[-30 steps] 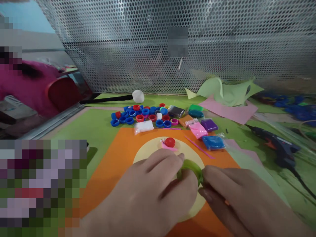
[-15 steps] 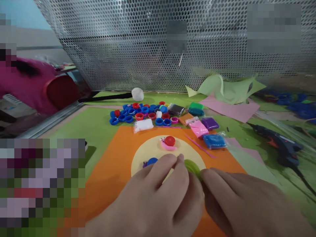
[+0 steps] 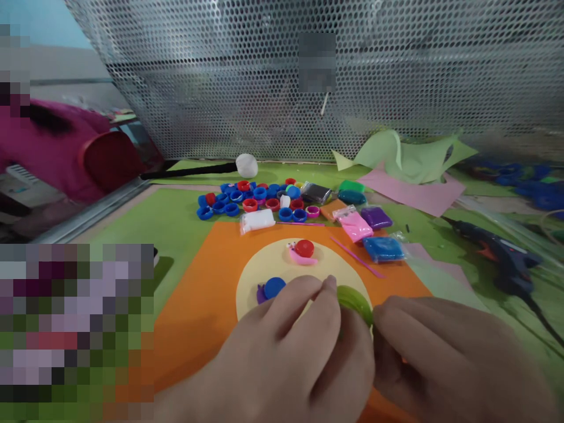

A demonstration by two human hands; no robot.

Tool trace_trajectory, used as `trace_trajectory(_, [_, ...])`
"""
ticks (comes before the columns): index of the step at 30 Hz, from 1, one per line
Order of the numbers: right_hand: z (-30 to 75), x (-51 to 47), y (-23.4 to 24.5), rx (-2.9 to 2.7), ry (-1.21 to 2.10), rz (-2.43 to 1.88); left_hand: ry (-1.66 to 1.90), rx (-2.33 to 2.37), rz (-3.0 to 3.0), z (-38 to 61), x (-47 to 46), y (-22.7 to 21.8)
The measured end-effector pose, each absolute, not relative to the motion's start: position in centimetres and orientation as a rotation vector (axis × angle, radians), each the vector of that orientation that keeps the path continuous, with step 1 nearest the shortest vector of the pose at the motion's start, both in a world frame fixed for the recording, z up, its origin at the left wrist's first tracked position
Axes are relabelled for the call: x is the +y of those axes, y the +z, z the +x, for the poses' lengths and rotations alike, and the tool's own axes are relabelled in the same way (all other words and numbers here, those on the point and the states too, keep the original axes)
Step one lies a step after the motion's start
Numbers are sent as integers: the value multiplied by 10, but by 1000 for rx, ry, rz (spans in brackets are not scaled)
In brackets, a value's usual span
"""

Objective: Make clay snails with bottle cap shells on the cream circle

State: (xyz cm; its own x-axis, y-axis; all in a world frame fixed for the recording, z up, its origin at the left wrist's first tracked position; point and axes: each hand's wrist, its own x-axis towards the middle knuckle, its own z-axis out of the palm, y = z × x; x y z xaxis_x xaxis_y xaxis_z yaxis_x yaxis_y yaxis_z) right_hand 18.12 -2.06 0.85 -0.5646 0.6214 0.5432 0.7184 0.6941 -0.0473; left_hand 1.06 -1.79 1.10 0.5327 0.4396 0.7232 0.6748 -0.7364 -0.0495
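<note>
I've got the left hand [image 3: 304, 346] arched, knuckles up, fingers clasping the green band [image 3: 356, 304] at the yellow circle's [image 3: 273, 258] right side; right hand [image 3: 436, 346] curled against its end, grip hidden.

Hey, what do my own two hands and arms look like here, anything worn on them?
Your left hand and right hand are both bare, with no gloves. No ring, watch or bracelet shows, and no sleeve reaches into view.
</note>
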Motion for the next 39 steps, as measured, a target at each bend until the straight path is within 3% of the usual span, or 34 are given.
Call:
trace_trajectory(12, [182,-25,13,-2346,-32,-1059,-1068,-962,-2337,10,-19,18])
trace_trajectory(18, [186,-12,24,-2479,-326,-921,-893,-869,-2589,2,-18,29])
trace_trajectory(24, [192,-11,24,-2603,-395,-759,-849,-887,-2850,1,-15,32])
trace_trajectory(31, [197,-23,18,-2680,201,-900,-811,-1083,-3551,-6,-10,36])
trace_trajectory(39, [188,-20,27,-2513,600,-1025,-767,-1183,-3682,-9,0,34])
